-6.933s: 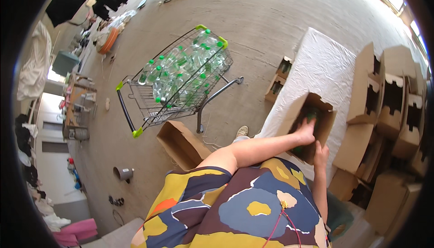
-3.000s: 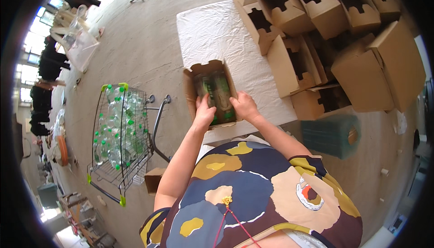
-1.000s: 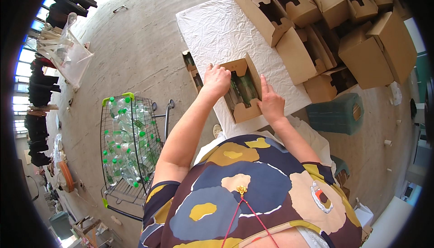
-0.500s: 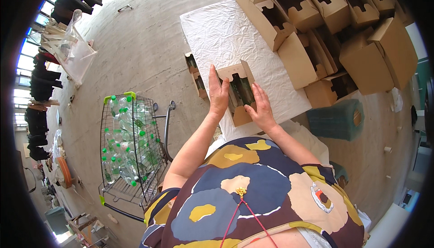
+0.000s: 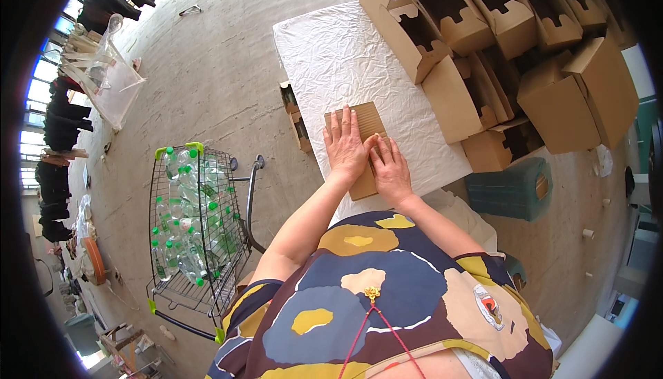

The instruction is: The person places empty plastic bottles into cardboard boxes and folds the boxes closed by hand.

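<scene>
A small brown cardboard box (image 5: 371,118) lies on a table (image 5: 324,51) draped in creased white cloth, close to its near left corner. The box's top is folded over, so its inside is hidden. My left hand (image 5: 347,147) rests flat across the top with its fingers stretched out. Against the box's right side lies my right hand (image 5: 391,172), fingers extended and its tips close to the left thumb. Neither hand grasps anything.
Several cardboard boxes with openings (image 5: 442,23) are stacked along the table's right side. A dark green plastic bin or stool (image 5: 507,196) stands below them. At left is a wire cart (image 5: 224,268) with green-capped bottles (image 5: 181,206). Low cartons (image 5: 298,125) sit beyond the table's left edge.
The box's open top, which showed dark green contents, is now covered by its flap. My left hand has moved from the box's left side onto its top, and my hands are closer together.
</scene>
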The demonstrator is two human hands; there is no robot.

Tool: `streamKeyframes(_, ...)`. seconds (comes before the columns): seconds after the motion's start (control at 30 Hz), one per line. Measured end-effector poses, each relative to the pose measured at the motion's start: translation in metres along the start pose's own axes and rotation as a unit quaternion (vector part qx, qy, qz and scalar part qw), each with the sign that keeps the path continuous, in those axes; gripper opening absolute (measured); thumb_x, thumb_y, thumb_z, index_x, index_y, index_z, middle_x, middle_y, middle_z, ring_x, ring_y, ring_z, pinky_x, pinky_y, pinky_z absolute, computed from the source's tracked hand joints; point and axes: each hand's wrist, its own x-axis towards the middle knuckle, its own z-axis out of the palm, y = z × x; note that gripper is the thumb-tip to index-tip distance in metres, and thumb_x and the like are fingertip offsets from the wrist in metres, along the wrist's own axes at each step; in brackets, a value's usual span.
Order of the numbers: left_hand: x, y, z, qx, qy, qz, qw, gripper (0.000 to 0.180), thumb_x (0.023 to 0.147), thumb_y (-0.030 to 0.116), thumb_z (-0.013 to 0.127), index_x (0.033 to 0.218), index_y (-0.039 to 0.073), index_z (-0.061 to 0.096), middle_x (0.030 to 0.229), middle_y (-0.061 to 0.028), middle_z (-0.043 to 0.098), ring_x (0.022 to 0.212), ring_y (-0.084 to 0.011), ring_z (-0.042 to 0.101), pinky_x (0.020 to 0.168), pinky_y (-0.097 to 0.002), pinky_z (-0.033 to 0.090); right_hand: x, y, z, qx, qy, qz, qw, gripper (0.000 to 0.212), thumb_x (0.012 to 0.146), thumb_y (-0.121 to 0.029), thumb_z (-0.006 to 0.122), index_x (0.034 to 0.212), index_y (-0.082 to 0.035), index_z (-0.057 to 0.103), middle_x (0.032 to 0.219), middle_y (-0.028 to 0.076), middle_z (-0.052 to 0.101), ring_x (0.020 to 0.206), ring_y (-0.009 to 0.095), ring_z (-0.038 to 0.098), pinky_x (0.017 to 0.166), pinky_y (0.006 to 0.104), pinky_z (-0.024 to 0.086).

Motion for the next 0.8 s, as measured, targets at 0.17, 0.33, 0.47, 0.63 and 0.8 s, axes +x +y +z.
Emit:
streamKeyframes(0.17,0.002,0.004,0.001,0.006,0.010,0.006,1.000,0.074,0.094,0.051,0.051,0.150,0.006,0.033,0.161,-0.0062,0.021,0.148,-0.0320,0.015,0.117,-0.0542,0.015,0.003,0.005,0.005,0.025,0.019,-0.011,0.999,0.047,0.091,-0.014,0.057,0.136,-0.005,0.052,0.150,0.012,0.040,0.138,0.037,0.036,0.109,0.0445,0.037)
streamKeyframes(0.33,0.003,-0.017,0.002,-0.078,0.047,0.011,0.996,0.055,0.090,0.022,0.060,0.142,0.012,0.046,0.154,-0.0022,0.036,0.143,-0.0281,0.027,0.114,-0.0483,0.027,0.001,0.012,-0.013,0.291,0.042,0.080,0.952,0.072,0.077,0.000,0.071,0.142,-0.001,0.042,0.149,0.015,0.039,0.136,0.032,0.041,0.108,0.0380,0.040)
streamKeyframes(0.47,0.009,-0.027,0.005,-0.061,0.078,0.062,0.993,0.052,0.089,0.013,0.060,0.140,0.012,0.049,0.151,-0.0024,0.038,0.138,-0.0281,0.032,0.112,-0.0439,0.031,0.004,0.017,0.001,0.295,-0.016,0.146,0.944,0.084,0.078,-0.006,0.074,0.149,-0.007,0.030,0.149,0.015,0.040,0.135,0.032,0.043,0.107,0.0387,0.042)
streamKeyframes(0.63,0.009,-0.026,0.002,-0.167,0.108,0.021,0.980,0.068,0.082,0.010,0.069,0.145,0.012,0.041,0.154,-0.0081,0.032,0.139,-0.0334,0.029,0.113,-0.0458,0.028,0.005,0.025,0.009,0.349,-0.036,0.159,0.923,0.089,0.080,-0.013,0.075,0.153,-0.013,0.024,0.148,0.016,0.042,0.132,0.033,0.047,0.106,0.0385,0.042)
streamKeyframes(0.8,0.011,-0.038,0.007,-0.386,0.102,-0.105,0.911,0.097,0.075,0.018,0.080,0.153,0.012,0.021,0.150,-0.0197,0.032,0.135,-0.0381,0.031,0.115,-0.0471,0.023,0.001,0.037,0.023,0.381,-0.026,0.188,0.905,0.080,0.090,-0.025,0.068,0.154,-0.011,0.021,0.146,0.019,0.046,0.132,0.035,0.048,0.106,0.0377,0.042)
